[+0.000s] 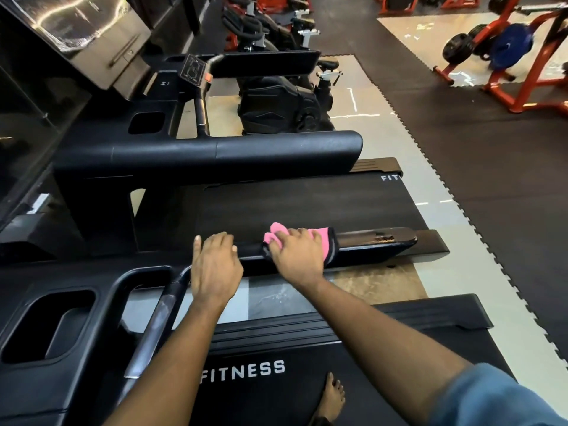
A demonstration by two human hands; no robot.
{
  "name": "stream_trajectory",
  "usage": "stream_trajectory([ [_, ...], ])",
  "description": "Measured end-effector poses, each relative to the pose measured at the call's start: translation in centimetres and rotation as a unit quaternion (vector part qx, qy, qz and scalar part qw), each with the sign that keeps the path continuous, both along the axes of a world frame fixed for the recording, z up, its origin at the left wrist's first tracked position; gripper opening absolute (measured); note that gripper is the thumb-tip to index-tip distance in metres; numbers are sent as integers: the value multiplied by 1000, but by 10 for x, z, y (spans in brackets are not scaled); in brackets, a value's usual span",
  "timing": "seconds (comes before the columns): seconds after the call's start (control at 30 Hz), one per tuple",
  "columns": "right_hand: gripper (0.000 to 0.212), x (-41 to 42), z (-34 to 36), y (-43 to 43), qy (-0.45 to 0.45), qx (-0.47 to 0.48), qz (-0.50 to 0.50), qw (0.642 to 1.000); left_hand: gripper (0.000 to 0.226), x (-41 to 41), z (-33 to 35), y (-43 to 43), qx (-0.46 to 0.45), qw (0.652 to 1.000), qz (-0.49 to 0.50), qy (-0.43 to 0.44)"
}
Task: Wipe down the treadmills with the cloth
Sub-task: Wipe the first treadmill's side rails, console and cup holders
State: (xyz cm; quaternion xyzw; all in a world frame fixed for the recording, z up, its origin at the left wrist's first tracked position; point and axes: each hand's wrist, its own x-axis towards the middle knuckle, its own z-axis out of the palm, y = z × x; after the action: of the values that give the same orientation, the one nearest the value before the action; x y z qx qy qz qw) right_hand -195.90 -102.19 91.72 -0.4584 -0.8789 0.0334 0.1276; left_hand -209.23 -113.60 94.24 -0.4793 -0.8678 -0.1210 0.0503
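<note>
**Wiping the near treadmill's side rail**

Pressing down, the right hand is clamped on the pink cloth with a black hem, fingers bent over it. The cloth drapes across the top of the long black padded handrail of the near black treadmill. The left hand sits on the same rail, near the right hand but apart from it. Its fingers curl over the far edge and its thumb shows on the near side. One bare foot stands on the belt beside the white word FITNESS.

Two moulded holders are in view. The rounded black recess in the near console shows only dark plastic inside. The smaller square recess on the next machine is too shadowed to tell what it holds.

Three treadmills stand in a row: the near one, the second treadmill just beyond the wiped rail, and a third treadmill past that. There is one cloth.

Black exercise bikes follow the row; their number cannot be told. At upper right, red steel weight racks carry one blue plate and several black plates.
</note>
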Motion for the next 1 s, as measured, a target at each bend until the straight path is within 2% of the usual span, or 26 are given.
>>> stream_trajectory([
  [0.1, 49, 36, 0, 30, -11, 1, -38, 999, 25, 19, 2, 19, -7, 999, -46, -14],
  [0.23, 55, 88, -2, 66, -27, -1, -84, 996, 31, 27, 7, 31, -33, 998, -45, -6],
  [0.4, 64, 137, 2, 100, -41, -25, -140, 989, 21, 23, 11, 29, -32, 998, -53, -29],
  [0.47, 61, 146, 7, 109, -41, -41, -157, 986, 17, 22, 12, 27, -22, 997, -48, -53],
  [0.6, 42, 147, 23, 127, -68, -142, -214, 964, 17, 18, 12, 22, -20, 996, -57, -68],
  [0.67, 45, 146, 30, 140, -80, -223, -259, 936, 19, 15, 14, 20, -24, 995, -62, -73],
  [0.73, 47, 144, 31, 145, -75, -250, -287, 922, 19, 15, 13, 20, -18, 994, -64, -82],
  [0.8, 43, 142, 23, 137, -70, -199, -281, 936, 18, 16, 13, 22, -17, 995, -55, -84],
  [0.9, 45, 153, 1, 105, 2, -80, -222, 972, 13, 22, 10, 29, -10, 997, -51, -55],
  [1.0, 45, 164, -1, 106, 7, -40, -195, 980, 11, 27, 10, 35, -3, 998, -61, -27],
])
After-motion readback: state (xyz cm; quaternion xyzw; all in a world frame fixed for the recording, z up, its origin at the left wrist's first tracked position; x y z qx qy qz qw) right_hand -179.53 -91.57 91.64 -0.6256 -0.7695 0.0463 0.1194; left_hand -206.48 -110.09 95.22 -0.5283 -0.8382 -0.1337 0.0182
